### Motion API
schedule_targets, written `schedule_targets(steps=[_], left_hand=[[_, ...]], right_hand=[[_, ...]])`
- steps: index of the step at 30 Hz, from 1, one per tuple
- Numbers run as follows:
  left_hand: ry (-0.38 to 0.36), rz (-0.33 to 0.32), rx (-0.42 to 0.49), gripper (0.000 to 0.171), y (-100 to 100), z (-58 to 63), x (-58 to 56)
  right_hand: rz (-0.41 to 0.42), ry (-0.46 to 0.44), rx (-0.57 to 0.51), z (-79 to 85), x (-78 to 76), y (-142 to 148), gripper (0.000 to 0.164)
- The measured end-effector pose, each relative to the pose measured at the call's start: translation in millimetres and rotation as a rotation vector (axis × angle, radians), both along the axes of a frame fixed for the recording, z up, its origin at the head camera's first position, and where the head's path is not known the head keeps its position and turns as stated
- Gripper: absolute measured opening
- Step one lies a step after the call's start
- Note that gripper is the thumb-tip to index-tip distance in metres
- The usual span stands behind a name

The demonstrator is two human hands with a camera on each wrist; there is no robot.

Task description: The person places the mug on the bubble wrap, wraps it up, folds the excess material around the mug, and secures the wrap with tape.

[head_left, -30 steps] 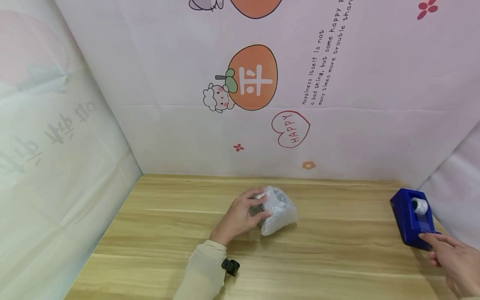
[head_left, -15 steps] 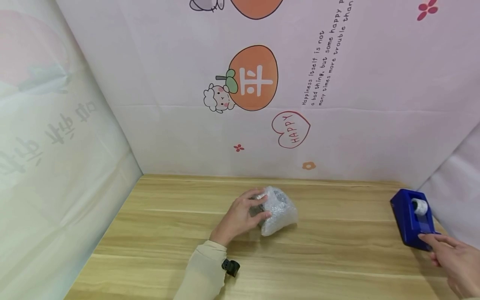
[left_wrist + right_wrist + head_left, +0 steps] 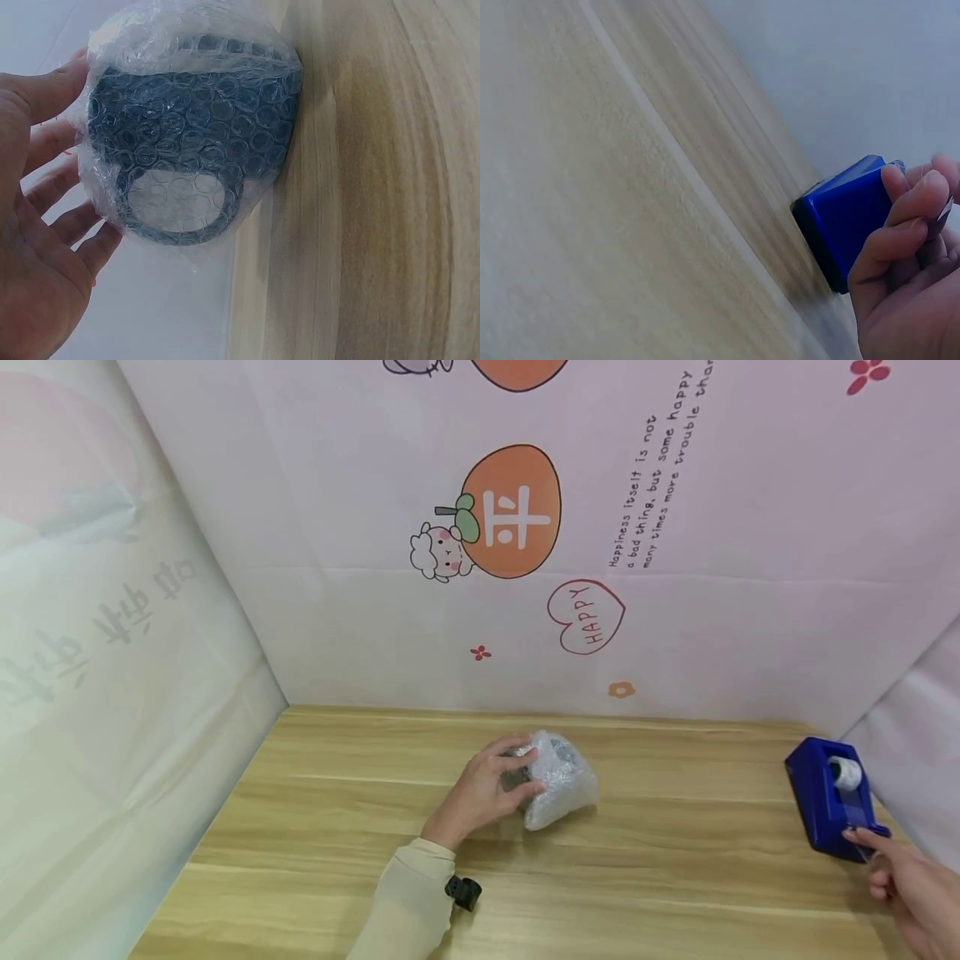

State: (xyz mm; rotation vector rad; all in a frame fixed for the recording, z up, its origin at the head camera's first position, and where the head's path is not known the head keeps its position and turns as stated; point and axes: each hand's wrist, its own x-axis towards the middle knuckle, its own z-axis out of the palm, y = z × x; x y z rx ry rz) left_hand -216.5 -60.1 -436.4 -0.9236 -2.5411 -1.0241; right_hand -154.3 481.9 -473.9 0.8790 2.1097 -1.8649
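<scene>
A dark mug point(image 3: 195, 112) with a loop handle, wrapped in clear bubble wrap point(image 3: 562, 785), sits on the table near its middle. My left hand point(image 3: 480, 789) holds it from the left side, thumb and fingers spread around the wrap. In the left wrist view the left hand point(image 3: 45, 202) has its fingertips against the bubble wrap. At the far right stands a blue tape dispenser point(image 3: 821, 802) with a roll of clear tape point(image 3: 846, 773). My right hand point(image 3: 911, 877) is at its front end, pinching the tape's end. In the right wrist view, the right hand point(image 3: 911, 277) partly hides the dispenser point(image 3: 847, 217).
The wood-grain table point(image 3: 315, 827) meets a printed white cloth backdrop point(image 3: 360, 635) at the back. Cloth side walls point(image 3: 112, 693) close in at left and right, the right one near the dispenser. A black band point(image 3: 463, 893) is on my left wrist.
The head view has shifted slightly. My right fingers have moved a little at the dispenser's front, and a thin strip of tape now shows under them. My left hand and the wrapped mug stay put.
</scene>
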Motion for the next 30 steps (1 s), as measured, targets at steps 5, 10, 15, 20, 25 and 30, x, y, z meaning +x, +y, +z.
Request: schedule_targets(steps=[5,10,15,20,25,30], left_hand=[[-0.014,-0.003,-0.002,0.054,-0.5,1.4,-0.2],[-0.040,-0.002,0.008,0.054,-1.0,0.6,-0.1],[-0.053,-0.003,0.019,0.054,-1.2,0.9,0.7],[-0.044,-0.009,0.022,0.054,-0.6,1.4,0.9],[-0.026,-0.008,0.024,0.054,0.4,-0.2,0.1],[-0.018,-0.009,0.032,0.054,1.2,-0.1,-0.3]], right_hand=[[-0.075,0.147,-0.168,1.4,3.2,-7.5,0.041],[-0.163,0.216,-0.307,1.8,2.8,-12.8,0.036],[-0.190,0.170,-0.275,3.1,1.5,-13.5,0.037],[-0.185,-0.010,0.029,7.4,2.0,-17.6,0.038],[-0.239,-0.048,0.181,13.2,4.2,-26.1,0.031],[-0.316,-0.014,0.129,25.5,2.4,-32.8,0.029]])
